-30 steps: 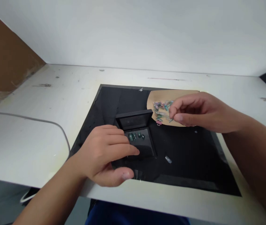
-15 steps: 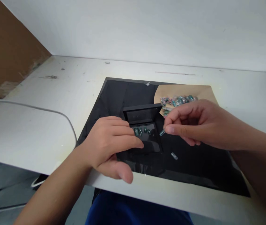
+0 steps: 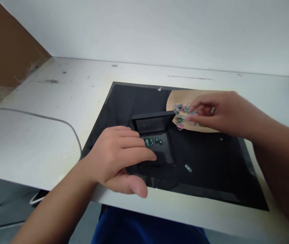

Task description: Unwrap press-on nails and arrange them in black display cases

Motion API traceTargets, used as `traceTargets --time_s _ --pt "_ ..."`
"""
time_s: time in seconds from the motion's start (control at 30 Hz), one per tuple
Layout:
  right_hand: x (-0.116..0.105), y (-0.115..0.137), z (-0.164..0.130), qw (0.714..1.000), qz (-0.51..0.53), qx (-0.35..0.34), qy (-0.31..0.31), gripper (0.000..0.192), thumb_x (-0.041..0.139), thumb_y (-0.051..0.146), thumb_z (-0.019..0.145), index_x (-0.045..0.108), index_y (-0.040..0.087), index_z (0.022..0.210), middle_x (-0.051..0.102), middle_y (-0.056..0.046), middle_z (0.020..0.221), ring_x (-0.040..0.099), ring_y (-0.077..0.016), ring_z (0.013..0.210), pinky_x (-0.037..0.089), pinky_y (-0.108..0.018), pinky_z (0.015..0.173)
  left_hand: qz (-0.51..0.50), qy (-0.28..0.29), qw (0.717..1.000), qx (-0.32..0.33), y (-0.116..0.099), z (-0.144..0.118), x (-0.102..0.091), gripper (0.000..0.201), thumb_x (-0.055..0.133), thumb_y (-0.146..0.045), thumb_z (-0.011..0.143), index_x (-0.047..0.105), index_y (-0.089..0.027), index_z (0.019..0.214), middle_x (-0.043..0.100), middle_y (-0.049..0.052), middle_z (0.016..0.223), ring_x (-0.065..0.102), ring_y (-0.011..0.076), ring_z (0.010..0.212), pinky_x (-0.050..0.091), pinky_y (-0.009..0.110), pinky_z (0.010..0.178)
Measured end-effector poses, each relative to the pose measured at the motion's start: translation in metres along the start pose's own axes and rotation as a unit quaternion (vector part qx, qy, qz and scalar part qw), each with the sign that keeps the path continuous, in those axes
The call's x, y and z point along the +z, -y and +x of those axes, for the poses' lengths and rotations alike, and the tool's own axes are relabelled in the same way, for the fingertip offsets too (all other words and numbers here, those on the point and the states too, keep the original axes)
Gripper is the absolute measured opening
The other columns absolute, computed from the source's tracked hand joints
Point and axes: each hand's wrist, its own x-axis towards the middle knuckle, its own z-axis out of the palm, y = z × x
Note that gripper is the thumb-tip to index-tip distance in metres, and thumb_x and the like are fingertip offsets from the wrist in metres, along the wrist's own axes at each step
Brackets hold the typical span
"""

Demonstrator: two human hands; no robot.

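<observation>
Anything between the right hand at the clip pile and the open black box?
Nothing visible. The right hand sits at the clips on brown paper; only bare black mat separates them from the open box, which the left hand steadies.

On the desk [image 3: 58, 112] before you lies a flat mat [image 3: 210, 169]. Near its middle sits a small open box [image 3: 157, 149], lid raised at the far side, with a few small pieces [image 3: 152, 141] in its tray. Your left hand [image 3: 116, 159] rests on the box's left and near edge. Behind and right of the box, a paper sheet [image 3: 175, 101] carries a heap of pieces [image 3: 181, 113]; your right hand [image 3: 218, 112] is over it. One loose piece [image 3: 188, 168] lies on the mat, right of the box. A cable [image 3: 32, 117] crosses the desk at left.
</observation>
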Motion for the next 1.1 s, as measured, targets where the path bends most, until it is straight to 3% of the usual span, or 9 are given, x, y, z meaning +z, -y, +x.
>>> traceTargets --time_s 0.1,0.17,0.27,0.43,0.67,0.87,0.97,1.1 --pt "0.008 -0.003 0.003 0.99 -0.051 -0.016 0.13 0.028 0.067 0.055 0.084 0.076 0.029 0.086 0.067 -0.001 0.07 0.056 -0.017 0.059 0.038 -0.032 0.055 0.004 0.002 1.0 -0.004 0.0 0.001 0.0 0.067 0.028 -0.066 0.103 0.07 -0.017 0.085 0.07 0.006 0.066 0.065 0.0188 0.056 0.044 0.033 0.055" --pt "0.011 -0.005 0.004 0.987 -0.05 -0.019 0.153 0.032 0.064 0.057 0.085 0.077 0.03 0.099 0.067 0.0 0.071 0.056 -0.0171 0.059 0.039 -0.032 0.056 0.005 0.002 1.0 -0.004 -0.001 0.001 0.0 0.067 0.028 -0.066 0.103 0.069 -0.017 0.083 0.07 0.006 0.065 0.064 0.0186 0.056 0.044 0.033 0.055" --pt "0.013 -0.008 0.006 0.99 -0.038 -0.023 0.135 0.041 0.067 0.058 0.084 0.072 0.029 0.112 0.065 0.001 0.069 0.055 -0.0172 0.059 0.039 -0.032 0.057 0.004 0.005 1.0 -0.004 -0.002 0.002 0.0 0.066 0.028 -0.065 0.103 0.069 -0.017 0.083 0.07 0.005 0.065 0.064 0.0177 0.055 0.044 0.032 0.055" --pt "0.017 -0.012 0.006 0.992 -0.027 -0.008 0.12 0.036 0.066 0.051 0.086 0.07 0.029 0.115 0.063 0.002 0.066 0.052 -0.0164 0.056 0.036 -0.032 0.055 0.019 0.006 1.0 -0.011 -0.005 0.002 0.0 0.066 0.029 -0.066 0.102 0.065 -0.018 0.076 0.07 0.004 0.065 0.061 0.0162 0.053 0.045 0.032 0.054" --pt "0.024 -0.009 0.007 0.994 -0.049 -0.007 0.101 0.023 0.063 0.042 0.089 0.075 0.032 0.105 0.064 0.002 0.065 0.054 -0.0163 0.056 0.036 -0.032 0.057 0.005 -0.016 1.0 -0.021 -0.008 0.004 0.002 0.067 0.028 -0.069 0.101 0.064 -0.019 0.075 0.07 0.004 0.063 0.062 0.0169 0.053 0.045 0.032 0.052" --pt "0.026 -0.011 0.008 0.994 -0.037 -0.027 0.098 0.014 0.061 0.037 0.09 0.069 0.027 0.096 0.067 -0.001 0.074 0.057 -0.0186 0.064 0.039 -0.033 0.061 0.006 -0.014 1.0 -0.02 -0.008 0.003 0.001 0.067 0.027 -0.069 0.101 0.064 -0.019 0.078 0.068 0.003 0.062 0.062 0.0166 0.052 0.045 0.032 0.052" --pt "0.023 -0.012 0.007 0.996 0.039 -0.034 0.073 0.014 0.062 0.037 0.09 0.066 0.027 0.097 0.068 -0.003 0.081 0.059 -0.0202 0.07 0.044 -0.036 0.063 0.009 -0.015 1.0 -0.025 -0.009 0.003 0.0 0.069 0.025 -0.071 0.101 0.065 -0.019 0.079 0.068 0.004 0.062 0.063 0.0168 0.053 0.046 0.031 0.054" --pt "0.014 -0.01 0.005 0.976 0.2 0.023 0.086 0.02 0.067 0.037 0.089 0.06 0.027 0.105 0.07 -0.004 0.089 0.064 -0.0195 0.07 0.05 -0.033 0.055 0.007 -0.013 1.0 -0.021 -0.008 0.003 0.0 0.068 0.026 -0.069 0.102 0.066 -0.018 0.079 0.07 0.004 0.065 0.064 0.017 0.054 0.046 0.031 0.054"
